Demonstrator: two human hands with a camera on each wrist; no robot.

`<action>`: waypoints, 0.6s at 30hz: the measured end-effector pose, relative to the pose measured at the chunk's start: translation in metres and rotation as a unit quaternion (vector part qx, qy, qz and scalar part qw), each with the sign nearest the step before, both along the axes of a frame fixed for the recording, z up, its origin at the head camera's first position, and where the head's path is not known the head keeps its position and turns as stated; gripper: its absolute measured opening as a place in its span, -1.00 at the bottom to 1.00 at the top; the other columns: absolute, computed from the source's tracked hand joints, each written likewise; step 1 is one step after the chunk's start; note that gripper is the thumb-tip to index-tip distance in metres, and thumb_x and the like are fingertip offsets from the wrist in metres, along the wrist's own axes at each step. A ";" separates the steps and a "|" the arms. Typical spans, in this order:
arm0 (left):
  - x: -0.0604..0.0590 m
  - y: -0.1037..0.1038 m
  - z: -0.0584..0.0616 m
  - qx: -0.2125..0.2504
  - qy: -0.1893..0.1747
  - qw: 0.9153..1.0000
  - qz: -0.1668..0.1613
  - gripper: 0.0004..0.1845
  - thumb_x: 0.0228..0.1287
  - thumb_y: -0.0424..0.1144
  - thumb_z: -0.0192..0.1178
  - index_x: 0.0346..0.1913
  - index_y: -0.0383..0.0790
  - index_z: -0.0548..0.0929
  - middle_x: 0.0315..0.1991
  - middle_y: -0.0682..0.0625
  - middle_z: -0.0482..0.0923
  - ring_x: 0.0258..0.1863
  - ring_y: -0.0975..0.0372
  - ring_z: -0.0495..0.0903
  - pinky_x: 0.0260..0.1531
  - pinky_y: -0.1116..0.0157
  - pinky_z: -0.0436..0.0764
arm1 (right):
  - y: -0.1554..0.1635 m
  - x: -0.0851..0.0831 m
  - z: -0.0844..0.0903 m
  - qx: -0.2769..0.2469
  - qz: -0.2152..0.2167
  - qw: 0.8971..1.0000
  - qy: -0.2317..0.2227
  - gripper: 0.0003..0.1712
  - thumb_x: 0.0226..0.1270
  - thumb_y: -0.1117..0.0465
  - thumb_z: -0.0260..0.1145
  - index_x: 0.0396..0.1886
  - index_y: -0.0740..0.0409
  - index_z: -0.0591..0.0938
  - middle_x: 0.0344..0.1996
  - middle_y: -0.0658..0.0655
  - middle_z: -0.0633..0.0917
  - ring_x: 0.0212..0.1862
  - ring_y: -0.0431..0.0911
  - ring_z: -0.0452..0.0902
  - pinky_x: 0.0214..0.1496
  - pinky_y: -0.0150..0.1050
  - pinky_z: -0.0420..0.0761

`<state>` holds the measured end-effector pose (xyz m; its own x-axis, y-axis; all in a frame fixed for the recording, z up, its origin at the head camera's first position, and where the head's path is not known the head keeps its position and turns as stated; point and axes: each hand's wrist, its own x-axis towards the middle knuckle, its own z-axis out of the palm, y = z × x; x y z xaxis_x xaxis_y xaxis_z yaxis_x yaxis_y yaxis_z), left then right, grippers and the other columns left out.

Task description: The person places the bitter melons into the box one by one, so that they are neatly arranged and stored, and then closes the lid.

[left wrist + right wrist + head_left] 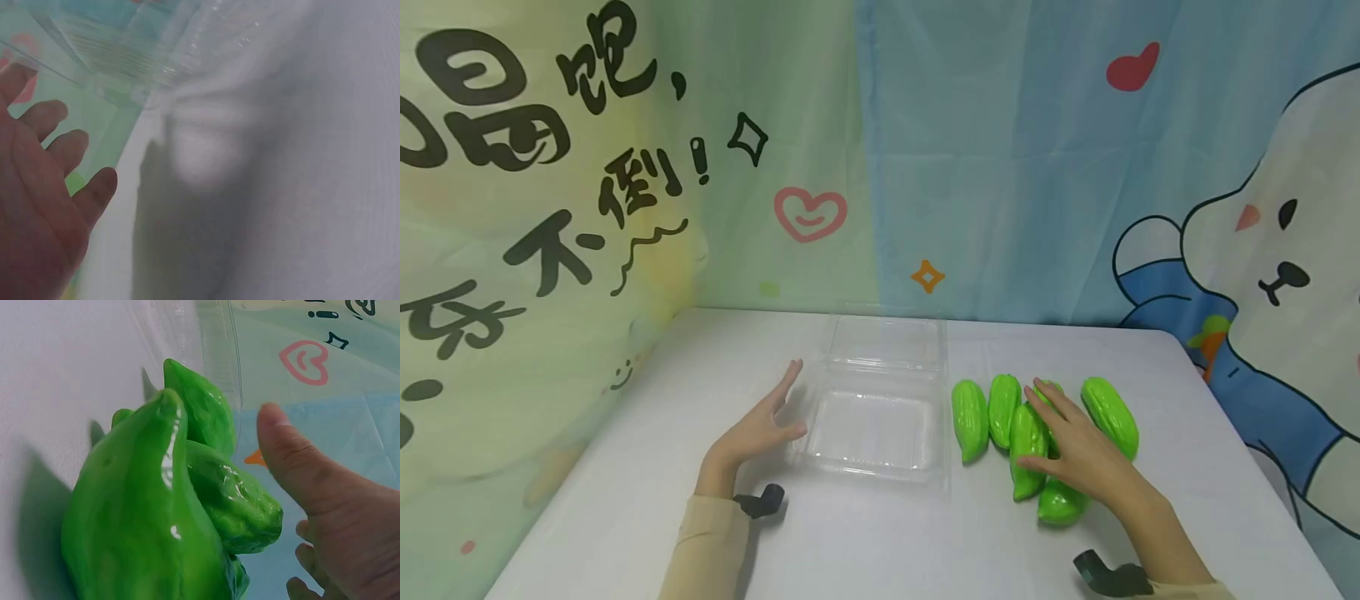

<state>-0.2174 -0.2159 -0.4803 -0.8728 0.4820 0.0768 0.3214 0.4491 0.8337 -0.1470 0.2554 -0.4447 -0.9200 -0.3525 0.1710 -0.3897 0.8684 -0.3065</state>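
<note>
A clear plastic box with an open hinged lid (pixel 874 421) sits in the middle of the white worktop (pixel 625 500). The left hand (pixel 758 433) is beside the box on its left, with the fingers straight and spread; the thumb is at the box's edge, and the hand holds nothing. Just to the right of the box lies a bunch of shiny green toy gourds (pixel 1000 412), close together and touching. The right hand (pixel 1078 454) lies flat on top of the bunch with straight fingers and does not grip any. One gourd (pixel 1060 504) pokes out under the palm. Behind the worktop hangs a cartoon cloth (pixel 1000 167) with hearts.
</note>
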 end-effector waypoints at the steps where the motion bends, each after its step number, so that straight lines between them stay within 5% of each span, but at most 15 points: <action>1: 0.000 -0.001 -0.001 0.004 -0.002 1.000 -0.003 0.11 0.10 0.02 0.36 0.53 0.06 -0.21 0.54 -0.13 -0.35 0.51 -0.09 -0.24 0.42 -0.15 -0.02 | 0.000 0.000 0.000 0.000 0.002 1.000 -0.002 0.18 -0.06 -0.13 0.51 0.47 0.23 0.14 0.45 0.29 0.14 0.40 0.32 0.08 0.31 0.29 0.27; 7: -0.001 -0.002 -0.009 0.033 -0.006 0.999 -0.020 0.10 0.08 -0.05 0.38 0.53 0.03 -0.16 0.54 -0.14 -0.32 0.51 -0.07 -0.21 0.43 -0.10 -0.03 | 0.003 0.002 0.000 -0.005 0.014 0.999 -0.031 0.25 -0.12 -0.12 0.53 0.50 0.15 0.07 0.46 0.29 0.10 0.40 0.33 0.10 0.32 0.27 0.29; 18: -0.007 -0.001 -0.019 0.030 -0.004 0.999 -0.022 0.10 0.07 0.10 0.36 0.53 0.04 -0.14 0.55 -0.09 -0.30 0.51 -0.08 -0.22 0.43 -0.11 -0.07 | 0.004 0.006 -0.001 0.009 0.010 0.998 -0.062 0.45 -0.29 -0.28 0.54 0.50 0.23 0.00 0.48 0.33 0.01 0.41 0.34 0.06 0.29 0.23 0.35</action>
<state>-0.2241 -0.2166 -0.4994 -0.8516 0.5144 0.1003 0.3332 0.3837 0.8613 -0.1409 0.2597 -0.4457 -0.9267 -0.3724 0.0499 -0.3665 0.8667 -0.3385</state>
